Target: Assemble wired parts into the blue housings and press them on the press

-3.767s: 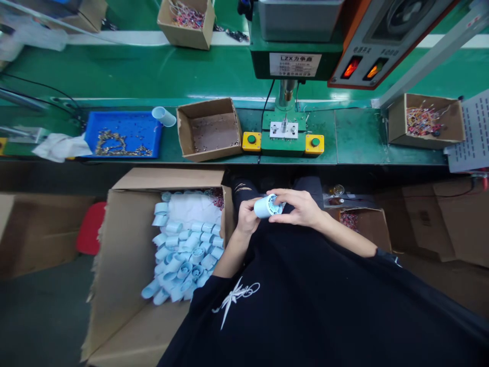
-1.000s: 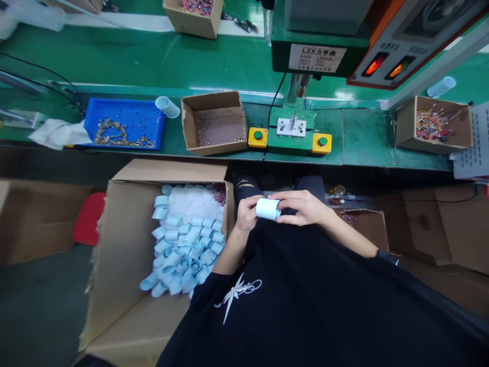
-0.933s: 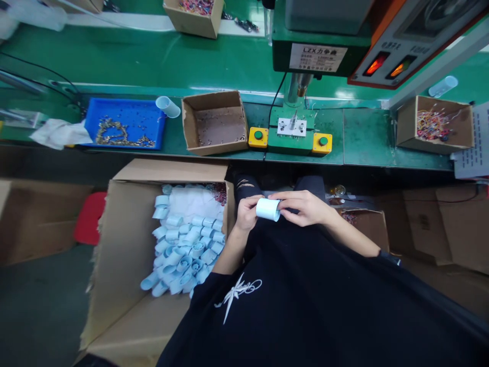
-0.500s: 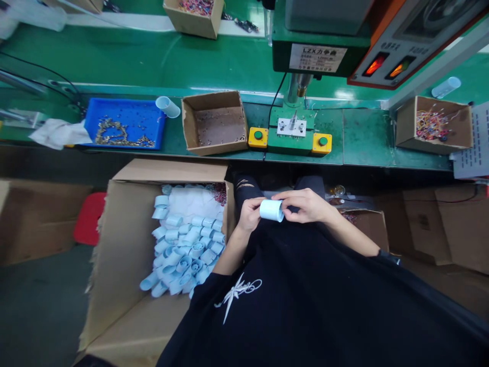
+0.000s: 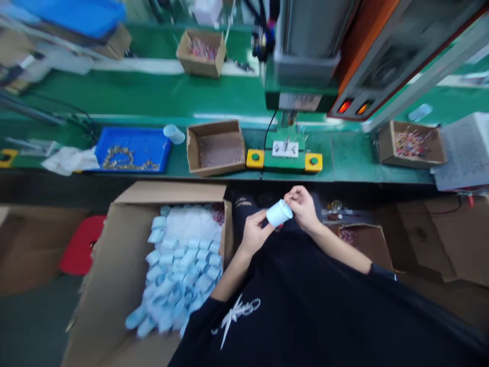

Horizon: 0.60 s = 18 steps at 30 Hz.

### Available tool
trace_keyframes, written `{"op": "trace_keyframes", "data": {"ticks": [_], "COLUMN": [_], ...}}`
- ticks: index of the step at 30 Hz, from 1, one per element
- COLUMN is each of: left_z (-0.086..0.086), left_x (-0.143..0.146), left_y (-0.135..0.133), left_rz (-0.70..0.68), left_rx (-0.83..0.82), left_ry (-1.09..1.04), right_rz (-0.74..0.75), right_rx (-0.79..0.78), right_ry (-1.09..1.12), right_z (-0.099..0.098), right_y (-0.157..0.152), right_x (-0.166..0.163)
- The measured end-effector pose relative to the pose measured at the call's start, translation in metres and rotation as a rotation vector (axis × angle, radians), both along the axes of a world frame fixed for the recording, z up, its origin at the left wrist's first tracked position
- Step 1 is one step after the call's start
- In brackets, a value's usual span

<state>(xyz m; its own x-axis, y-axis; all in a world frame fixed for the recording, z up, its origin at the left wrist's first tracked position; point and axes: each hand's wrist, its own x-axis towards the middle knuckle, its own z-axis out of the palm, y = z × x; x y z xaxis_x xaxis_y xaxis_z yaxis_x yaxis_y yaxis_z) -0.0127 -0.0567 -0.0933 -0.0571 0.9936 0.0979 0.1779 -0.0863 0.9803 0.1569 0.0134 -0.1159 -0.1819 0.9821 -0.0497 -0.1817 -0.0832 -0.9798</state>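
Blue cylinder (image 5: 277,215) tilts, left fingers (image 5: 261,216) clasping it, right fingers (image 5: 295,194) pinched beside it.

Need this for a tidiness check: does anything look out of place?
A pale blue tube beside the blue tray looks stray, since similar pieces lie heaped in the large carton. Another tube lies beyond the right-hand small box.

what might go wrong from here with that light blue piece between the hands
The light blue cylinder might slip, since the left hand grips it near one end. The right hand, close at its rim, could nudge it askew. The tipped cup beside the blue tray might roll if bumped.
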Motion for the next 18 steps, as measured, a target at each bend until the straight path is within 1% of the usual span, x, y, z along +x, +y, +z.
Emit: {"op": "trace_keyframes", "data": {"ticks": [1,3,5,6,7,9,11,13,15,18], "left_z": [0.001,0.001,0.000,-0.001,-0.002,-0.004,-0.005,-0.007,-0.009,-0.012], "left_x": [0.002,0.004,0.004,0.004,0.003,0.002,0.002,0.002,0.003,0.005], "left_y": [0.001,0.005,0.009,0.011,0.013,0.015,0.015,0.015,0.015,0.017], "left_rz": [-0.001,-0.015,-0.032,-0.029,-0.018,0.001,-0.017,-0.049,-0.060,-0.045], "left_rx": [-0.007,-0.021,-0.015,-0.006,0.005,0.019,0.019,0.004,-0.022,-0.070], "left_ry": [0.013,0.049,0.076,0.082,0.084,0.083,0.080,0.078,0.071,0.050], "right_rz": [-0.002,-0.006,0.016,0.048,0.075,0.129,0.167,0.207,0.221,0.187], "right_rx": [0.023,0.123,0.225,0.250,0.267,0.215,0.109,-0.026,-0.140,-0.269], "right_ry": [-0.037,-0.106,-0.203,-0.278,-0.342,-0.394,-0.346,-0.229,-0.020,0.330], "right_z": [0.004,0.010,0.013,0.012,0.010,0.004,-0.002,-0.007,-0.008,-0.004], "right_y": [0.000,0.001,0.001,0.001,0.001,0.001,0.002,0.002,0.003,0.002], "right_x": [0.001,0.005,0.011,0.015,0.017,0.021,0.020,0.018,0.016,0.016]}}
